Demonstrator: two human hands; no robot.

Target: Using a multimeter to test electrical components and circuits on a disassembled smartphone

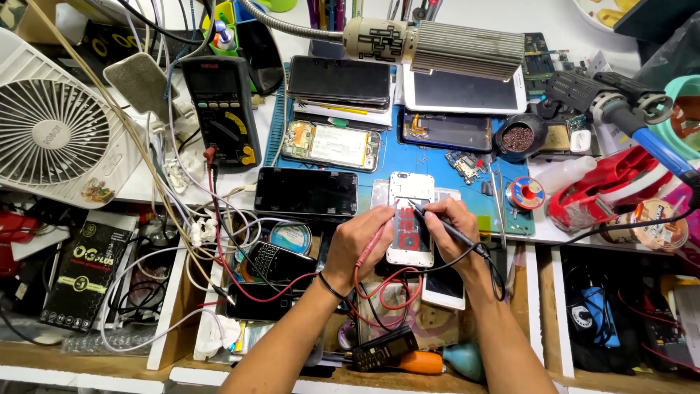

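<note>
Opened white phone (410, 219) lies back-up at the near edge of the blue work mat (437, 157), between our hands. Our left hand (359, 244) pinches the red probe (379, 233) and our right hand (452, 226) pinches the black probe (437, 219), both tips on its board. Best to keep both wrists braced and the tips steady on separate contacts, glancing up at the black multimeter (222, 109) without shifting them.

White phone (410, 219), red probe (373, 244), black probe (445, 225), blue mat (445, 162).
</note>
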